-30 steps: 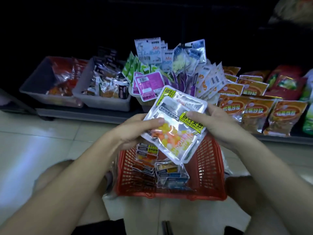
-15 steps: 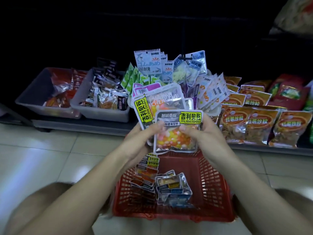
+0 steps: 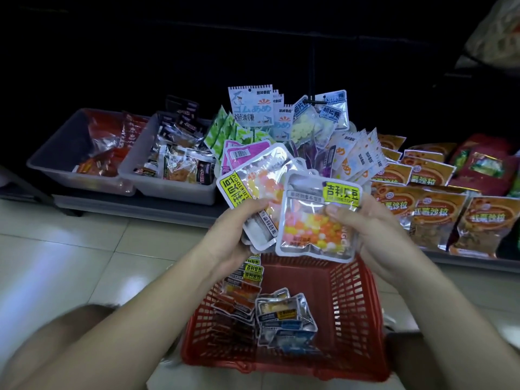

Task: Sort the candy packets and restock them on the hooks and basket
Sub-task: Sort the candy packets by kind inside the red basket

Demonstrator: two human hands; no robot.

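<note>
My left hand [image 3: 233, 235] grips a small stack of clear candy packets [image 3: 253, 187] with yellow labels, tilted sideways. My right hand [image 3: 368, 223] pinches one more such candy packet [image 3: 315, 220] upright, full of pink, yellow and orange balls; it overlaps the stack's right edge. Both hands are above a red plastic basket [image 3: 351, 305] on the floor, which holds more yellow-label packets [image 3: 242, 291] at its left and blue-label packets [image 3: 284, 319] in the middle. Behind the hands, packets hang on hooks [image 3: 253, 111].
Two grey bins [image 3: 70, 170] [image 3: 168, 190] of dark and red snack packets sit on the low shelf at left. Orange snack bags [image 3: 433, 215] and red bags [image 3: 484, 164] fill the shelf at right. Pale tiled floor surrounds the basket. My knee [image 3: 84, 327] shows at lower left.
The right hand has drawn one packet away to the right of the stack and holds it upright. The left hand's stack has tilted sideways. The view has shifted slightly upward.
</note>
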